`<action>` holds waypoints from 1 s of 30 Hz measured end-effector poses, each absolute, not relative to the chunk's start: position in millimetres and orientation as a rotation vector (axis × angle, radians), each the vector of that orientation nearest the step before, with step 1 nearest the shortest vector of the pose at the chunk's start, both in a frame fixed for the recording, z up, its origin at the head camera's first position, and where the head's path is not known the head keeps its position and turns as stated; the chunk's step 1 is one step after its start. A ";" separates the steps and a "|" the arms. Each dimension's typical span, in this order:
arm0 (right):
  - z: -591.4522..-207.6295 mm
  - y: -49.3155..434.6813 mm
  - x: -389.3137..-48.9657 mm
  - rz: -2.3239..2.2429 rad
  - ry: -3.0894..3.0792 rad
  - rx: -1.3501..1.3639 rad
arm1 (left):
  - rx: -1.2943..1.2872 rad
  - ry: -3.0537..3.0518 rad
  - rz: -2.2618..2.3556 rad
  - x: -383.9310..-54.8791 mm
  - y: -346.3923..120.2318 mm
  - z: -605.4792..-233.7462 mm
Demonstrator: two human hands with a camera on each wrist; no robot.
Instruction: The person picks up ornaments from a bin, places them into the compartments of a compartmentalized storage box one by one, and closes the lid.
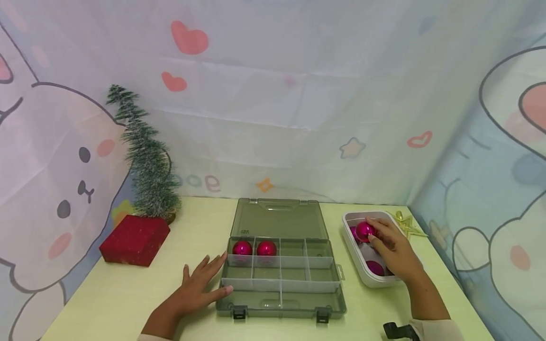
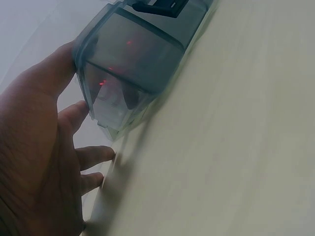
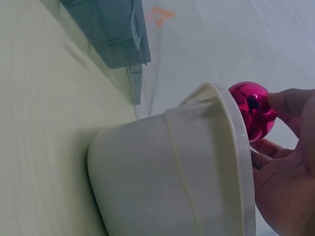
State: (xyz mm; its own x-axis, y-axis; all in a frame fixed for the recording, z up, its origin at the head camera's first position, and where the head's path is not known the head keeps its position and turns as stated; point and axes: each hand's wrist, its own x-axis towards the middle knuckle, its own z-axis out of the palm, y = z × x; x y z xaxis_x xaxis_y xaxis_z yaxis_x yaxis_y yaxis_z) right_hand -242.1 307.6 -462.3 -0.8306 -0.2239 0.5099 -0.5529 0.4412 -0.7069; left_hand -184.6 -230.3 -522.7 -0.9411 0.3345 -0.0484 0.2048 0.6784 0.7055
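Observation:
Between thumb and fingers, my right hand (image 1: 395,248) pinches a shiny magenta ball ornament (image 1: 365,231) at the top of a white tub (image 1: 357,259). More magenta balls lie inside the tub, partly covered by the hand. In the right wrist view the held ball (image 3: 252,112) shows just past the tub's rim. A grey-green compartment box (image 1: 280,313) lies with its lid raised at the back. Two red-pink balls (image 1: 242,248) sit in its two back-left compartments. My left hand (image 1: 194,290), fingers spread, touches the box's left side, its thumb over the edge.
A small green tinsel tree (image 1: 149,166) stands at the back left behind a red box (image 1: 135,240). Behind the white tub lies a gold star (image 1: 408,225). A printed cloth (image 1: 273,104) hangs along the back and sides of the pale table (image 1: 192,222).

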 end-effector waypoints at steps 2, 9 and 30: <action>-463.6 306.8 -241.1 1.405 -2.340 0.701 | 0.439 2.715 1.121 -182.9 -229.4 -522.9; -462.8 303.6 -236.5 1.410 -2.431 0.580 | 0.444 2.708 1.094 -182.1 -230.3 -523.3; -462.5 248.4 -246.8 1.420 -2.492 0.459 | 0.459 2.766 1.068 -184.0 -229.0 -522.6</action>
